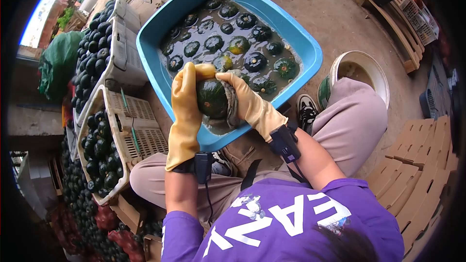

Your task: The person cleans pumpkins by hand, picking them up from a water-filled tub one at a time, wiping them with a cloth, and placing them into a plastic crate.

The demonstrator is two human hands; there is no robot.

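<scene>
My left hand, in a yellow rubber glove, is closed round the left side of a dark green squash. From the right, my right hand, gloved the same way, presses a wet grey cloth against that squash. Both hands are above the near edge of a blue tub. Murky water fills the tub, and several more green squashes float in it, a few with yellow patches.
To the left stand white crates heaped with dark green squashes. A white bucket is beside my right knee. Flat cardboard boxes are stacked at the right, and a wooden pallet lies at the upper right.
</scene>
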